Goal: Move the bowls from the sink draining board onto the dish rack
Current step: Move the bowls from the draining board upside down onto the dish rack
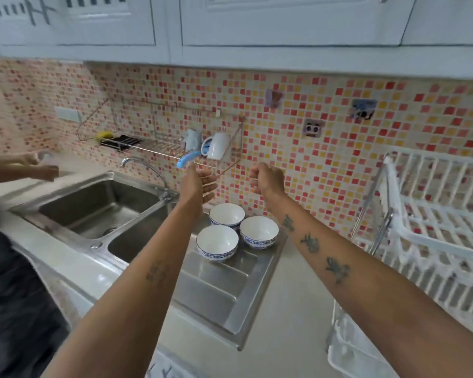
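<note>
Bowls (236, 231) numbered three, and all of them sat on the steel draining board (224, 290) to the right of the double sink (93, 205), bunched at its far end near the tiled wall. None had reached the white dish rack (426, 214), which stood empty on the surface at the right, so as far as could be judged the task had not begun and all three moves remained.

The bowls were alike: white and clean-looking inside, with a blue pattern banding the outside, each standing upright on a small foot. They sat in a tight triangle, the near one (217, 242) touching or almost touching its neighbours, the right one (259, 231) nearest the rack and the far one (226, 215) closest to the wall.

Both arms were stretched out above the bowls, clear of them. The left hand (198, 184) was spread flat with fingers extended, its grip open and holding nothing. The right hand (266, 180) was curled into a loose fist, also with nothing in it.

At the far left, another person's hands (43, 167) worked over the surface, blurred.
</note>
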`<action>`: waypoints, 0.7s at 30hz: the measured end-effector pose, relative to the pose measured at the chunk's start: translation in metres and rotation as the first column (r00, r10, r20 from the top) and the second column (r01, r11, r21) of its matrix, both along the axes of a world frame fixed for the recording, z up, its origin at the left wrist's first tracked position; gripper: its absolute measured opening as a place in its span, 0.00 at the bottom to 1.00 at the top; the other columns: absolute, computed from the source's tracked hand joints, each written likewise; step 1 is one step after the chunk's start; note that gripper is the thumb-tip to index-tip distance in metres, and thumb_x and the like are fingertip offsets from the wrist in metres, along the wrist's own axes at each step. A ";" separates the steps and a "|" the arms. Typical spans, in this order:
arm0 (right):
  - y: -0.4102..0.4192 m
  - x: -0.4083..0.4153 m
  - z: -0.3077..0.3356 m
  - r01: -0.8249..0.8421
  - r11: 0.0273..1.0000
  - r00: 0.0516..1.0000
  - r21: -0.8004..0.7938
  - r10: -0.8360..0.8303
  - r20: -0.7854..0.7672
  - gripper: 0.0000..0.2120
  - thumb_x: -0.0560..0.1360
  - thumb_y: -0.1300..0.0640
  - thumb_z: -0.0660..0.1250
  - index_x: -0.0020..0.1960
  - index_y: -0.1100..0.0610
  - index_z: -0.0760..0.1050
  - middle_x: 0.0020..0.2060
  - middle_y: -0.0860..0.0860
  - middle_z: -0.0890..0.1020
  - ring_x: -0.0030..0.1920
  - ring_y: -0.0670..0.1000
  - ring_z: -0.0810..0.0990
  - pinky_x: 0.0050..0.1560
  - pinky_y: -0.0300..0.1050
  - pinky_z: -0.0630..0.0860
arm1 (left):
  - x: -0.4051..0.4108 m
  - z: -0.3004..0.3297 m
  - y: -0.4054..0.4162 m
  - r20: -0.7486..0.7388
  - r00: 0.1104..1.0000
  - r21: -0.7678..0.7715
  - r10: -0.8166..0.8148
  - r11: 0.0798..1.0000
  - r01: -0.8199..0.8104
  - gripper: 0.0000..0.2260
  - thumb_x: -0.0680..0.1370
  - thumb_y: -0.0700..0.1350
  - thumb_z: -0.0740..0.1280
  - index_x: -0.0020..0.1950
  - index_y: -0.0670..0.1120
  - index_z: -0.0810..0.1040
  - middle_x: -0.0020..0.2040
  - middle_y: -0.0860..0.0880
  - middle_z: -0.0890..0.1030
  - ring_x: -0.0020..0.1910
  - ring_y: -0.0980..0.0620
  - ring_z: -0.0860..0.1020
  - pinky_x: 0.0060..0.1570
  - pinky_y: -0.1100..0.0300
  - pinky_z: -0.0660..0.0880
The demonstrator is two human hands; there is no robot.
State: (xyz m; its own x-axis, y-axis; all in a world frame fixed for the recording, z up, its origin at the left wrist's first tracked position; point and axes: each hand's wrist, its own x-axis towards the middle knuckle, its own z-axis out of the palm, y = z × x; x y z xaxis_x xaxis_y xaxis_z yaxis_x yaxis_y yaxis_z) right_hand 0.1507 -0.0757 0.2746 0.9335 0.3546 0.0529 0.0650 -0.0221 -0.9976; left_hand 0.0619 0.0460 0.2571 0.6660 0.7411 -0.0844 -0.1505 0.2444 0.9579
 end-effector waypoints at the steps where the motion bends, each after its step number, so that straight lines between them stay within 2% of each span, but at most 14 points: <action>1: 0.006 0.004 -0.013 0.013 1.000 1.000 -0.018 -0.013 -0.029 0.10 0.74 0.59 0.59 0.35 0.55 0.74 0.31 0.51 0.76 0.32 0.51 0.72 0.33 0.45 0.67 | 0.005 -0.011 0.007 -0.013 1.000 -0.022 0.002 1.000 -0.002 0.24 0.83 0.57 0.46 0.43 0.45 0.76 0.43 0.47 0.81 0.43 0.49 0.78 0.45 0.57 0.72; 4: 0.022 0.018 -0.055 0.032 0.998 0.991 -0.053 -0.038 -0.130 0.10 0.75 0.59 0.58 0.37 0.57 0.74 0.33 0.53 0.76 0.32 0.51 0.71 0.34 0.46 0.67 | 0.018 -0.044 0.022 -0.062 0.998 -0.105 -0.014 0.994 0.007 0.25 0.83 0.58 0.46 0.43 0.45 0.76 0.47 0.44 0.81 0.49 0.46 0.78 0.50 0.53 0.72; 6: 0.033 0.028 -0.080 0.034 0.996 0.981 -0.080 -0.049 -0.186 0.09 0.74 0.60 0.58 0.37 0.57 0.73 0.31 0.52 0.74 0.29 0.50 0.68 0.31 0.44 0.63 | 0.027 -0.066 0.027 -0.104 0.994 -0.134 -0.016 0.991 0.002 0.26 0.83 0.59 0.47 0.43 0.44 0.76 0.48 0.45 0.81 0.49 0.46 0.78 0.54 0.51 0.73; 8: 0.044 0.038 -0.102 0.045 0.993 0.969 -0.107 -0.069 -0.238 0.07 0.74 0.60 0.59 0.42 0.56 0.75 0.30 0.50 0.74 0.30 0.49 0.70 0.31 0.42 0.66 | 0.037 -0.088 0.034 -0.120 0.993 -0.156 0.008 0.987 -0.027 0.27 0.82 0.61 0.49 0.42 0.43 0.77 0.48 0.44 0.82 0.44 0.47 0.79 0.49 0.53 0.76; 10: 0.053 0.046 -0.121 0.058 0.990 0.957 -0.127 -0.092 -0.276 0.09 0.75 0.58 0.59 0.48 0.56 0.77 0.35 0.51 0.78 0.36 0.51 0.76 0.40 0.46 0.74 | 0.046 -0.109 0.043 -0.138 0.990 -0.166 -0.011 0.986 -0.013 0.27 0.82 0.61 0.49 0.44 0.43 0.78 0.48 0.44 0.82 0.45 0.47 0.79 0.48 0.55 0.74; 12: 0.063 0.055 -0.141 0.074 0.982 0.946 -0.175 -0.124 -0.298 0.13 0.76 0.55 0.57 0.51 0.58 0.79 0.42 0.53 0.81 0.43 0.54 0.78 0.49 0.49 0.74 | 0.056 -0.132 0.054 -0.177 0.983 -0.161 -0.049 0.987 0.020 0.27 0.82 0.61 0.47 0.48 0.43 0.78 0.50 0.46 0.82 0.52 0.47 0.78 0.55 0.52 0.72; 14: 0.073 0.063 -0.164 0.093 0.973 0.931 -0.213 -0.161 -0.327 0.14 0.76 0.55 0.57 0.52 0.60 0.79 0.45 0.54 0.80 0.45 0.55 0.77 0.51 0.51 0.75 | 0.061 -0.155 0.063 -0.198 0.978 -0.158 -0.060 0.987 0.028 0.28 0.82 0.61 0.47 0.49 0.44 0.79 0.52 0.46 0.81 0.55 0.48 0.77 0.57 0.52 0.69; 17: 0.087 0.071 -0.201 0.102 0.963 0.910 -0.249 -0.192 -0.368 0.20 0.73 0.50 0.56 0.56 0.59 0.78 0.48 0.55 0.79 0.47 0.56 0.75 0.51 0.52 0.72 | 0.068 -0.187 0.079 -0.226 0.974 -0.159 -0.001 0.987 -0.036 0.26 0.82 0.61 0.49 0.42 0.47 0.78 0.53 0.45 0.81 0.54 0.48 0.76 0.56 0.53 0.68; 19: 0.096 0.079 -0.232 0.111 0.950 0.898 -0.293 -0.222 -0.380 0.18 0.69 0.46 0.55 0.51 0.53 0.76 0.49 0.53 0.77 0.47 0.55 0.73 0.50 0.51 0.70 | 0.072 -0.205 0.092 -0.238 0.970 -0.143 0.054 0.986 -0.090 0.23 0.82 0.60 0.51 0.42 0.48 0.78 0.51 0.46 0.80 0.51 0.49 0.76 0.53 0.56 0.69; 21: 0.102 0.084 -0.257 0.122 0.933 0.900 -0.338 -0.247 -0.358 0.16 0.70 0.45 0.55 0.50 0.53 0.75 0.50 0.53 0.77 0.49 0.55 0.74 0.54 0.52 0.71 | 0.076 -0.222 0.103 -0.242 0.962 -0.102 0.129 0.982 -0.158 0.18 0.82 0.56 0.55 0.44 0.47 0.77 0.51 0.46 0.78 0.49 0.49 0.75 0.52 0.57 0.69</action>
